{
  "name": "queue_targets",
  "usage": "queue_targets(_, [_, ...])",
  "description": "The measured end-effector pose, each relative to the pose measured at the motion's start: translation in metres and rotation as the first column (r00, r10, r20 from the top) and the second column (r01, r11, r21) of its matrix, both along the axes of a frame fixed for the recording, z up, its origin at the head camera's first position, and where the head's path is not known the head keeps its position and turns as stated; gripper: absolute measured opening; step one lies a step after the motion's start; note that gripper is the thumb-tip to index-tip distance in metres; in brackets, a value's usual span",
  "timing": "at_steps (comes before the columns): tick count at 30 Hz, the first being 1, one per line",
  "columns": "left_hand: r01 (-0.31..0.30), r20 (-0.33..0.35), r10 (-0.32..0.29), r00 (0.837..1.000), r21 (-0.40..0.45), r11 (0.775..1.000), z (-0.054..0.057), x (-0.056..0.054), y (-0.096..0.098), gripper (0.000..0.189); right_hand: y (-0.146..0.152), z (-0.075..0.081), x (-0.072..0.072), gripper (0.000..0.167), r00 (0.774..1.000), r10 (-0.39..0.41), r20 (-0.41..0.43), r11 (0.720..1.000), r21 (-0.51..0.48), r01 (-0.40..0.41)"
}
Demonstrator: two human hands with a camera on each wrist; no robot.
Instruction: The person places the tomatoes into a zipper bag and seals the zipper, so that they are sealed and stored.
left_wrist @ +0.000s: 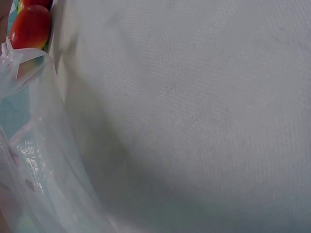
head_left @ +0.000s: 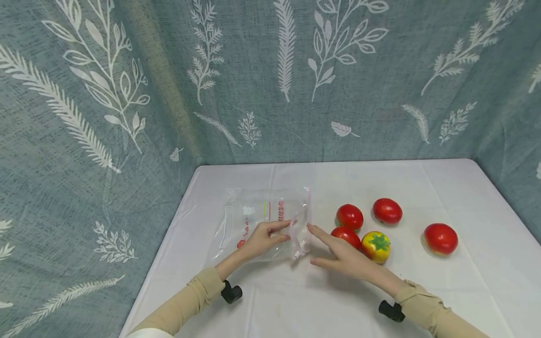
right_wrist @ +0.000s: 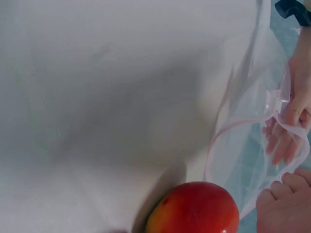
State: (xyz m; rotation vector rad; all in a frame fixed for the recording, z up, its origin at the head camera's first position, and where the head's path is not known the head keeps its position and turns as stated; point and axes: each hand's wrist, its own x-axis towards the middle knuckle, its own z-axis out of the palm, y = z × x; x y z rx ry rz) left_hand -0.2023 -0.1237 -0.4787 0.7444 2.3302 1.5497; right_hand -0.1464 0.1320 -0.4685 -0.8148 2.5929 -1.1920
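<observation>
A clear zip bag point(head_left: 258, 206) with red print lies on the table, its pink-edged mouth facing right and standing partly open. My left hand point(head_left: 262, 240) is at that mouth, thumb and forefinger pinching the film of the upper side; in the right wrist view, the fingers of the left hand point(right_wrist: 291, 126) show partly through the clear film. My right hand point(head_left: 346, 256) is just right of the mouth, fingers extended and thumb apart, with the forefinger tip right at the bag's edge. Next to it lie a red tomato point(head_left: 345, 236) and a yellow-red tomato with a green star-shaped top point(head_left: 375, 247).
Farther back are two more red tomatoes, one point(head_left: 349, 217) near the bag and one point(head_left: 387, 211) to its right. Another tomato point(head_left: 441, 239) lies alone at the right. A white cloth covers the table point(head_left: 422, 188); patterned curtains point(head_left: 262, 80) hang behind and at the sides.
</observation>
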Motion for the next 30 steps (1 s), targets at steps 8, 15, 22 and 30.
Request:
queue_targets(8, [0.004, -0.001, -0.004, 1.0, 0.011, 1.0, 0.001, 0.003, 0.0, 0.042, 0.008, 0.008, 0.0, 0.077, 0.997, -0.074, -0.023, 0.997, -0.03, 0.073])
queue_targets(15, [-0.007, 0.007, 0.007, 1.0, -0.002, 1.0, 0.001, 0.005, -0.002, 0.042, 0.017, 0.012, -0.001, 0.076, 0.99, -0.122, -0.066, 0.986, -0.12, 0.114])
queue_targets(22, [-0.011, 0.008, 0.011, 1.0, 0.001, 1.0, 0.002, 0.007, -0.003, 0.042, 0.027, 0.018, -0.002, 0.075, 0.983, -0.159, -0.096, 0.978, -0.154, 0.144])
queue_targets(30, [0.0, -0.002, 0.0, 1.0, 0.017, 1.0, 0.004, 0.01, -0.004, 0.042, 0.043, 0.027, -0.003, 0.074, 0.971, -0.214, -0.11, 0.969, -0.15, 0.197])
